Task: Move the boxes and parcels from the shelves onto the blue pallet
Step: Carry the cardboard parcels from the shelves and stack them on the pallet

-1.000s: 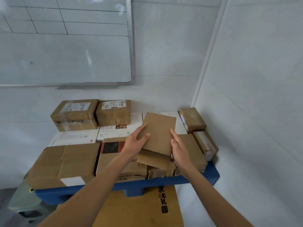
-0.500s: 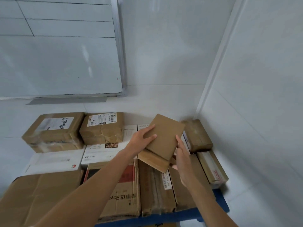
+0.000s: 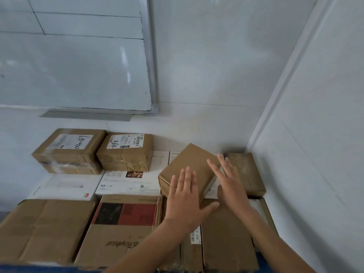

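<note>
Head view shows a plain brown box [image 3: 189, 166] lying askew on the second tier of parcels on the blue pallet [image 3: 29, 268], near the wall corner. Left hand [image 3: 186, 196] and right hand [image 3: 229, 184] are both flat with fingers straight, gripping nothing. Judged: placed atop flat boxes for support, hands steadying it.

A small box [image 3: 189, 164] lay tilted on the stacked parcels, right of two labelled parcels [image 3: 126, 152] against the wall [image 3: 206, 75]. A whiteboard [image 3: 74, 62] hung above them.
</note>
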